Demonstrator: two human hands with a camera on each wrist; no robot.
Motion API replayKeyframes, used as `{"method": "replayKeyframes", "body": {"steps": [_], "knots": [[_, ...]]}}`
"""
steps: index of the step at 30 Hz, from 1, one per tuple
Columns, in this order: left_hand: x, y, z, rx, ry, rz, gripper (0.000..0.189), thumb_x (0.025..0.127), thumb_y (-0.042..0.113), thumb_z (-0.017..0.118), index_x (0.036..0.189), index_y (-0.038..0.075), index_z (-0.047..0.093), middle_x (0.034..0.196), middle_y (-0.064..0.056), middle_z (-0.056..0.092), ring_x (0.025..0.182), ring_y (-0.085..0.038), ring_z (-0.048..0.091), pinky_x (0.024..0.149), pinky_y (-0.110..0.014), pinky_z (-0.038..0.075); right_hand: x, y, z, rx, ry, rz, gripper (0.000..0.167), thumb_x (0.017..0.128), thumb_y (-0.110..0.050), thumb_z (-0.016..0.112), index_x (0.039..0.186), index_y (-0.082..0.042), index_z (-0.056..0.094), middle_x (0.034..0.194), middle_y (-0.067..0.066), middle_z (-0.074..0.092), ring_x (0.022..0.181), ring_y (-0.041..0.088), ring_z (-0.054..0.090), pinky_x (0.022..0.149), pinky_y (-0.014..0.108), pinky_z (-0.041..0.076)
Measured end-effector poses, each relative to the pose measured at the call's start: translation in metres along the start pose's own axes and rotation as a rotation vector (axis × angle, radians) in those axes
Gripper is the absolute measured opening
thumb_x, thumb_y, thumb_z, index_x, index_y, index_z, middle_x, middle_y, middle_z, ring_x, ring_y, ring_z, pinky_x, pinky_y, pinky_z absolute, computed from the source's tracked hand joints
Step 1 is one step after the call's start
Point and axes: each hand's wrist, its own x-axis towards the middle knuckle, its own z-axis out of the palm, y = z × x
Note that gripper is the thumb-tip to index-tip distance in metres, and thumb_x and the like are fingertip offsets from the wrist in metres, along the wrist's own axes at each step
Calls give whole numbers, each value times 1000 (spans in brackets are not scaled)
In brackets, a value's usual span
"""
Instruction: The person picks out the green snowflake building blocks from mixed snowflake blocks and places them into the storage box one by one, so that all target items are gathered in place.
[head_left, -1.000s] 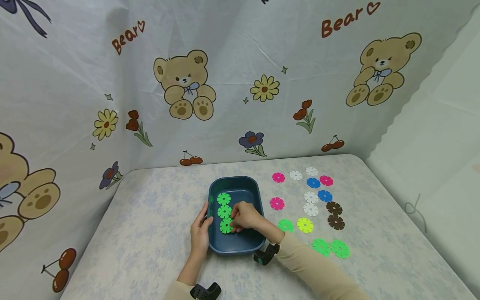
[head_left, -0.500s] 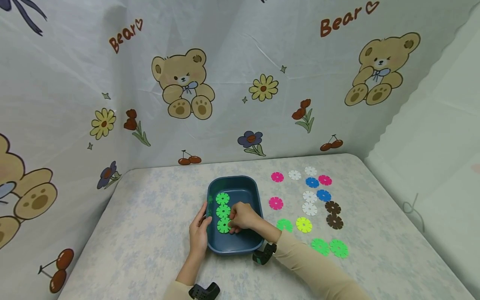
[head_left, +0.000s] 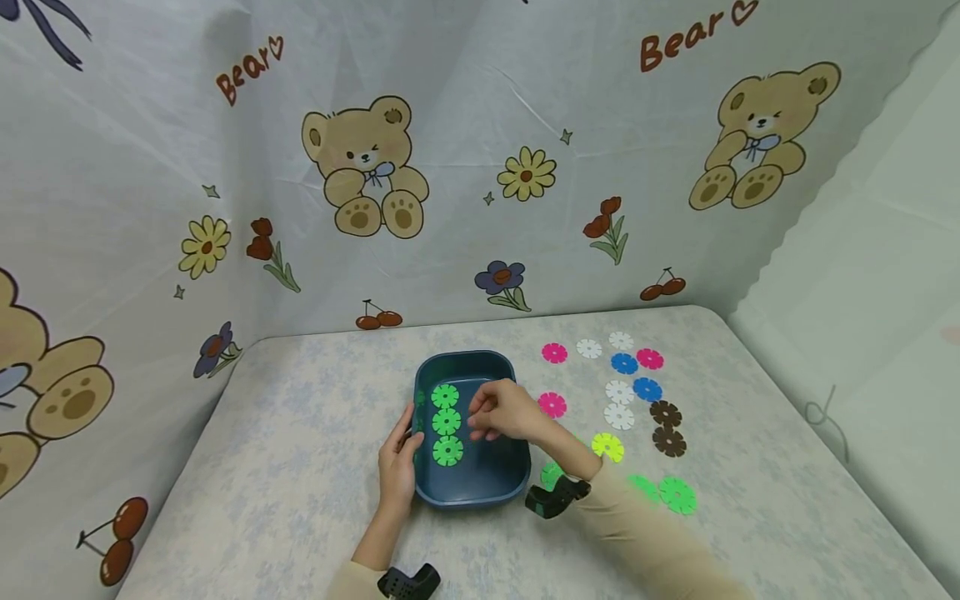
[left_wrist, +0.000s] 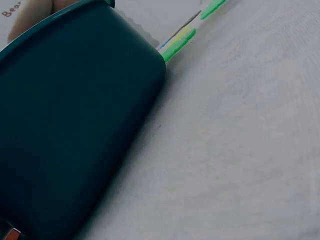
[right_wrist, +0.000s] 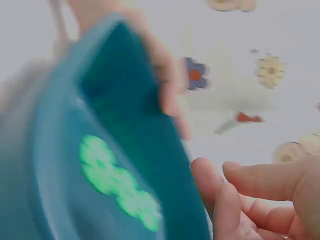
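Observation:
A dark blue rectangular tray (head_left: 480, 483) stands on the table. My left hand (head_left: 397, 462) grips its left wall, thumb at the rim and fingers along the outside. Three notched green discs, a far one (head_left: 446, 396), a middle one (head_left: 446, 422) and a near one (head_left: 447, 451), lie in a column on the tray floor near that wall. My right hand (head_left: 506, 410) hovers over the tray's right half, its fingers loosely bent, with nothing showing between them. In the right wrist view its fingertips (right_wrist: 227, 200) appear beside the tray, apart from the green discs.
Right of the tray, more notched discs lie on the table: pink (head_left: 552, 405), yellow (head_left: 607, 447), white (head_left: 619, 416), blue (head_left: 647, 389), brown (head_left: 669, 442) and green (head_left: 678, 495). A bear-print cloth (head_left: 450, 275) hangs behind the table. My right forearm partly covers some green discs.
My right hand has come off the near green disc and moved up and right over the tray. The left hand and the three discs in the tray stay in place.

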Motion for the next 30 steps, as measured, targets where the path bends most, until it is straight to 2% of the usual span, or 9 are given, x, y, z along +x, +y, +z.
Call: {"method": "replayKeyframes", "body": {"steps": [3,5,9,13,17,22,30], "knots": [[0,0,0,8,7,1,49,101,10,49,149,15,43,155,-3,38,131,-28,45,93,-13,39,-14,-1,-25,-49,39,8,15,90,-8,69,97,4,65,81,12,67,71,21,72,61,33,55],[0,0,0,10,12,0,48,101,10,49,149,16,43,155,-3,39,131,-28,45,93,-13,39,-23,3,-41,-95,65,24,17,89,-9,69,99,4,65,82,11,67,73,23,71,60,32,53],[0,0,0,3,10,-6,48,101,11,49,149,17,43,155,-1,38,130,-26,45,93,-13,39,-38,19,-66,-173,96,82,21,87,-10,71,102,4,66,82,10,65,73,27,66,60,31,49],[-1,0,0,5,7,-8,48,101,11,49,149,16,42,156,-2,38,130,-26,45,92,-13,39,-51,38,-81,-224,108,120,23,85,-9,73,101,6,66,82,9,64,70,19,58,60,30,48],[-1,1,0,6,7,-5,49,101,11,49,149,15,42,156,-3,38,130,-26,45,92,-13,39,-59,54,-86,-256,119,143,24,84,-8,75,101,7,67,82,9,63,72,17,54,62,29,47],[-1,0,0,-4,1,-9,48,102,11,48,149,16,42,156,-2,37,131,-26,45,92,-12,39,-64,70,-85,-275,119,213,27,80,-9,79,101,4,68,83,8,62,76,18,54,66,30,46],[-1,0,0,-13,-4,-13,49,102,11,48,150,15,41,156,-2,37,131,-27,44,93,-12,38,-64,84,-79,-336,119,278,30,70,-7,85,94,-2,69,81,5,59,76,17,50,68,28,44]]}}
